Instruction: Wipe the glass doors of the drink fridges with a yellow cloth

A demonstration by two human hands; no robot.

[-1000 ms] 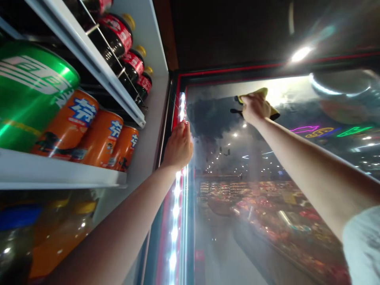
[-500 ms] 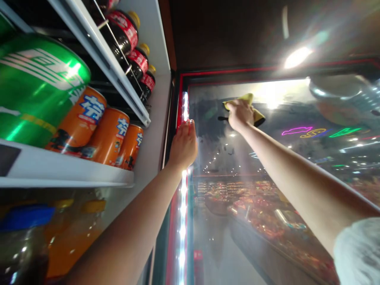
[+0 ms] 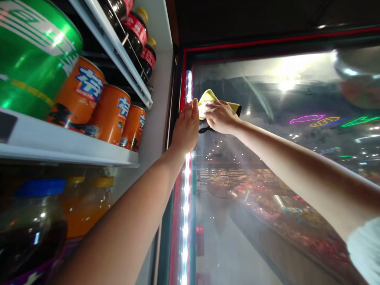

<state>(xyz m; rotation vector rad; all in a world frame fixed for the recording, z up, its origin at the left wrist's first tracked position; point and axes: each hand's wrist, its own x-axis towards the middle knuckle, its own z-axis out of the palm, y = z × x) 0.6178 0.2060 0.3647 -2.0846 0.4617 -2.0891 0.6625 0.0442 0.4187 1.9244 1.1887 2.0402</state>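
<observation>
My right hand [image 3: 221, 116] presses a yellow cloth [image 3: 208, 96] with dark edging against the upper left of the fogged glass door [image 3: 252, 150]. Its fingers are closed over the cloth, close to my left hand. My left hand [image 3: 186, 127] holds the door frame [image 3: 175, 233] along its lit strip [image 3: 186, 206], fingers together and pointing up; their tips are partly hidden. A small black shape shows below the cloth, too unclear to name.
Left of the door, fridge shelves [image 3: 68, 152] hold a big green can [image 3: 35, 59], orange cans [image 3: 111, 114], cola bottles [image 3: 136, 29] and a blue-capped bottle [image 3: 38, 209]. Shop lights and goods show in the glass.
My right hand has moved left across the glass with the cloth, towards the lit frame. My left hand stays on the frame. The camera view has tilted slightly.
</observation>
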